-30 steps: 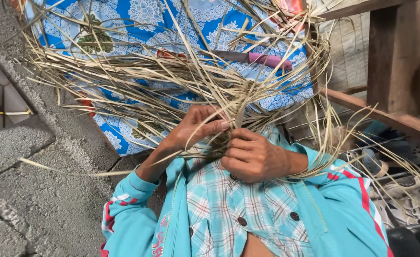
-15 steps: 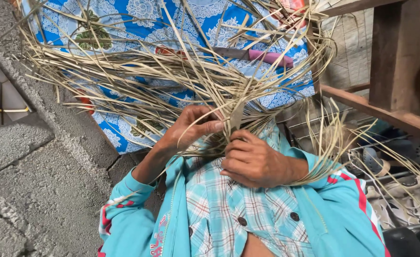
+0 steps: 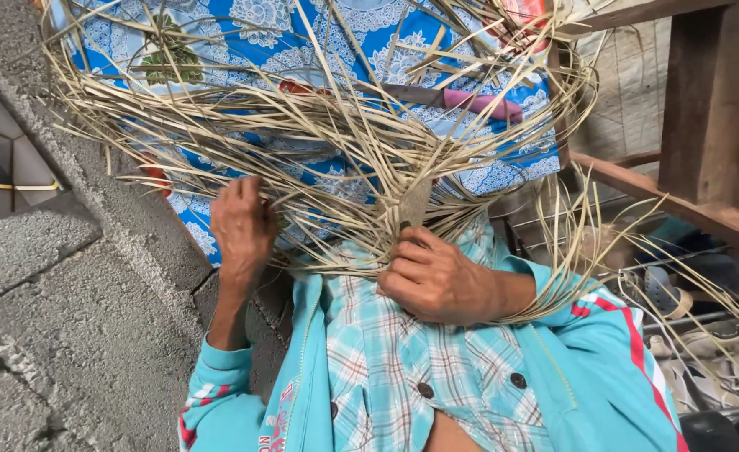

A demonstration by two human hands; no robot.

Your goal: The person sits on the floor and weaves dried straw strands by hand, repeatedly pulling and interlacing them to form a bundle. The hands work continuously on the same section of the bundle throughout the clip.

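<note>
Straw-coloured reed strips (image 3: 336,142) fill both hands, which are apart: the right hand (image 3: 436,280) is clamped on the woven centre of the strips, just above a checked shirt (image 3: 395,368), and the left hand (image 3: 242,224) is closed around loose strands off to the left. Strips fan out over a blue patterned cloth (image 3: 294,50). A pink-handled knife (image 3: 461,102) lies on that cloth, partly hidden by strands. Grey concrete blocks (image 3: 60,301) lie left, a wooden frame (image 3: 704,125) right.
</note>
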